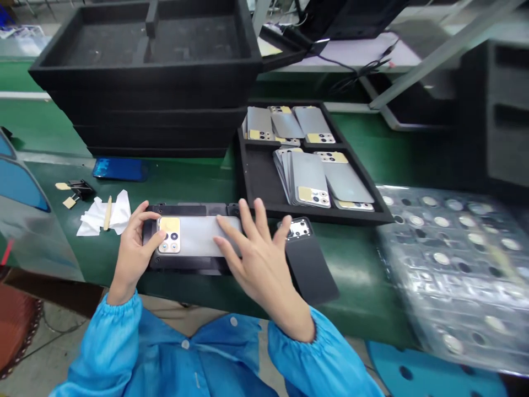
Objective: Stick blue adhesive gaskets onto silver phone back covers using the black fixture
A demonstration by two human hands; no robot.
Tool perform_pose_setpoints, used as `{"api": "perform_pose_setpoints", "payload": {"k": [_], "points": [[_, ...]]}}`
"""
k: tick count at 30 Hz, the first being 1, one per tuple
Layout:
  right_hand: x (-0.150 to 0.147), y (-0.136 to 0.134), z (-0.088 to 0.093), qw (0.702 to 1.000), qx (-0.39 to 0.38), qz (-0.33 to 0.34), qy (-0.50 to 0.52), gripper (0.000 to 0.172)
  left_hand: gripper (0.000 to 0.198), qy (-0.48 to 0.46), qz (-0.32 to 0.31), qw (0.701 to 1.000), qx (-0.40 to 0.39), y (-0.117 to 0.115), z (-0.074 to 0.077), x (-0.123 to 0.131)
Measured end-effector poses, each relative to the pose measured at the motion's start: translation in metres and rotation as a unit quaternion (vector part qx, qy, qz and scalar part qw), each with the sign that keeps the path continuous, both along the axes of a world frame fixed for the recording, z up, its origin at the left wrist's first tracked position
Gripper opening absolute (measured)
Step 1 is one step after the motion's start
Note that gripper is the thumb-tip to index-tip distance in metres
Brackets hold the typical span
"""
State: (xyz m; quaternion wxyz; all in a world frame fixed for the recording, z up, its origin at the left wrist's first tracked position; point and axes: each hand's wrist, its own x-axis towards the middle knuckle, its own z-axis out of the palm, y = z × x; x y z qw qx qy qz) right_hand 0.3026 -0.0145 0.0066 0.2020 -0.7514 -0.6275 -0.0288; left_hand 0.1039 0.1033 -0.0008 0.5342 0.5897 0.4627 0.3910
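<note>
A silver phone back cover (202,234) with a yellow patch by its camera holes lies in a black fixture (185,264) before me. Gripping the camera end of the cover, my left hand (134,248) has its thumb on the camera area and its fingers curled over the left edge. My right hand (264,264) is spread flat, its fingertips on or just over the other end of the cover. To the right of it a dark phone back cover (312,267) lies on the bench, partly hidden by the hand.
A black tray (258,182) behind holds several silver covers (309,173). Stacked black trays (165,105) stand at the back left. White cloths (122,212), a wooden stick (108,214) and a black binder clip (82,189) lie left. Clear plastic trays (446,275) sit at right.
</note>
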Motion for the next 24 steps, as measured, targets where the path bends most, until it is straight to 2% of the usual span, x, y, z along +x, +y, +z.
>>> {"api": "perform_pose_setpoints", "payload": {"k": [4, 8, 10, 13, 15, 16, 18, 20, 22, 24], "points": [[0.008, -0.008, -0.006, 1.000, 0.001, -0.020, -0.006, 0.042, 0.032, -0.002, 0.003, 1.000, 0.012, 0.002, -0.004, -0.001], [0.007, 0.002, -0.012, 0.999, 0.010, 0.010, 0.038, 0.043, 0.034, 0.022, 0.004, 0.999, 0.048, 0.005, -0.010, -0.003], [0.007, 0.010, -0.013, 0.996, 0.017, 0.020, 0.081, 0.043, 0.036, 0.032, 0.025, 0.996, 0.074, -0.003, -0.011, -0.005], [0.012, 0.021, -0.012, 0.989, 0.041, 0.022, 0.140, 0.045, 0.028, 0.036, 0.106, 0.981, 0.158, -0.039, -0.007, -0.011], [0.017, 0.026, -0.009, 0.982, 0.058, 0.023, 0.178, 0.047, 0.018, 0.038, 0.154, 0.964, 0.212, -0.077, -0.002, -0.015], [0.020, 0.027, -0.006, 0.976, 0.071, 0.027, 0.207, 0.045, 0.014, 0.042, 0.158, 0.963, 0.215, -0.097, 0.000, -0.018], [0.022, 0.024, 0.001, 0.956, 0.099, 0.044, 0.273, 0.035, 0.017, 0.030, 0.110, 0.977, 0.182, -0.133, 0.003, -0.020], [0.018, 0.013, 0.011, 0.929, 0.137, 0.065, 0.337, 0.020, 0.031, -0.024, 0.051, 0.994, 0.094, -0.156, 0.004, -0.018], [0.006, -0.007, 0.019, 0.898, 0.217, 0.074, 0.375, 0.010, 0.055, -0.110, 0.036, 0.993, -0.013, -0.166, 0.004, -0.013], [-0.014, -0.029, 0.024, 0.860, 0.345, 0.089, 0.364, 0.013, 0.086, -0.209, 0.051, 0.973, -0.087, -0.168, 0.004, -0.006]]}}
